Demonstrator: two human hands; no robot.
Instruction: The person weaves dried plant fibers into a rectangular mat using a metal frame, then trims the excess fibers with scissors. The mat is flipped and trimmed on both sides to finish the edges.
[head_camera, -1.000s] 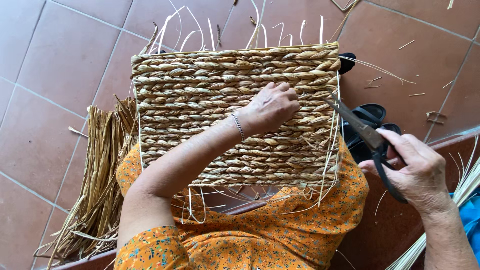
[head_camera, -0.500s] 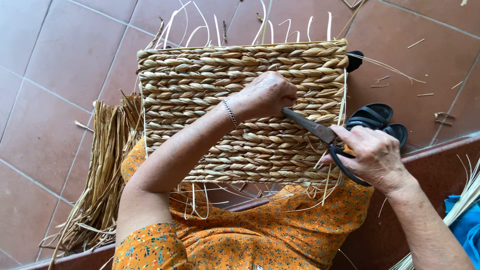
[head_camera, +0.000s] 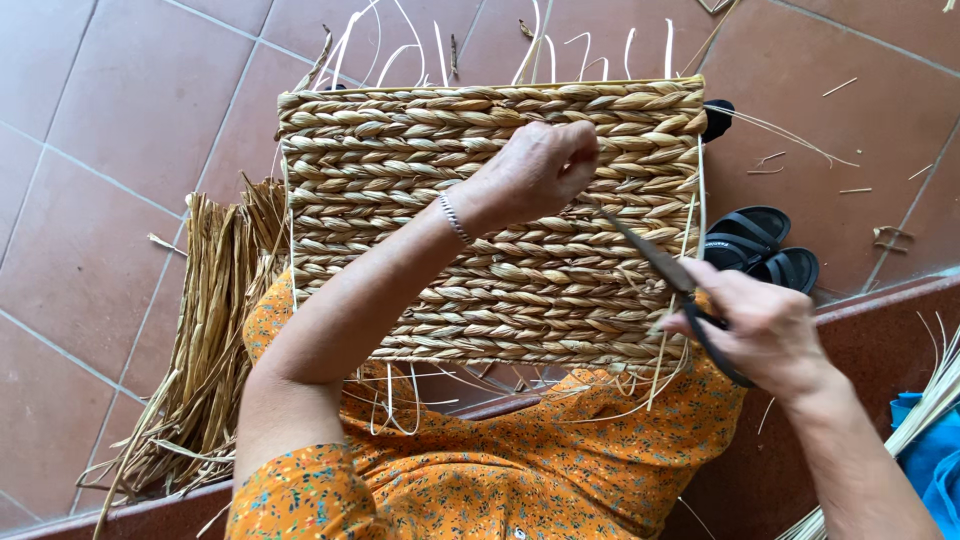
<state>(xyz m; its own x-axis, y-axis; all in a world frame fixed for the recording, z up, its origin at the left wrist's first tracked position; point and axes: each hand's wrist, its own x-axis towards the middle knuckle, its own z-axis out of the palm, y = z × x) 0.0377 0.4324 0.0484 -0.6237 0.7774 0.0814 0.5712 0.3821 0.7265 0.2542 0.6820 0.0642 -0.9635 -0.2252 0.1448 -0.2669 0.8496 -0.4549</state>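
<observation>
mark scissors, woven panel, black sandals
scissors (head_camera: 650, 255), head view, on the blades over the weave.
woven panel (head_camera: 400, 150), head view, on its braided upper left part.
black sandals (head_camera: 765, 250), head view, on the straps.

The scene is lit evenly by soft, bright daylight; no glare is seen. Only faint, diffuse shadows are cast beneath the woven basket panel (head_camera: 490, 220) and the left forearm. Focus is held sharp throughout, with little edge distortion.
</observation>
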